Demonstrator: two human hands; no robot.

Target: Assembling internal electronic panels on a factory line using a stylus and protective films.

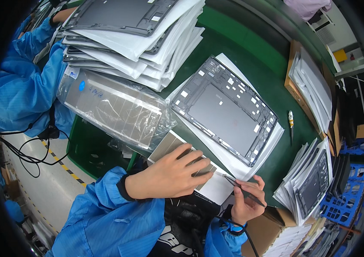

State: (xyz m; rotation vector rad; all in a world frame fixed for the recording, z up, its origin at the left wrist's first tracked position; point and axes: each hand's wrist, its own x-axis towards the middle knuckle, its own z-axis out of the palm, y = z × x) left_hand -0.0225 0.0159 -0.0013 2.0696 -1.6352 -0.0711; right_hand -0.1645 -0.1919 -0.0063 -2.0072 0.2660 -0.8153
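Note:
My left hand [171,173] rests on a white sheet [218,188] bearing grey strips, its fingers bent and spread over the strips. Tweezers [255,198] are gripped between the thumb and fingers of my right hand [245,201]. Their tips are by the sheet's right edge; whether they hold anything is too small to tell. Just beyond both hands, a dark grey tablet back housing [227,113] lies inside-up on white wrapping [272,143]. Small white pieces dot its inner face.
A tall stack of housings [117,17] layered with white sheets stands far left, behind a plastic-bagged pack of grey strips [113,109]. A yellow-and-white-handled screwdriver [291,120] lies on the green table [272,92]. More wrapped housings [312,184] stand right. A blue-sleeved person [28,81] is at left.

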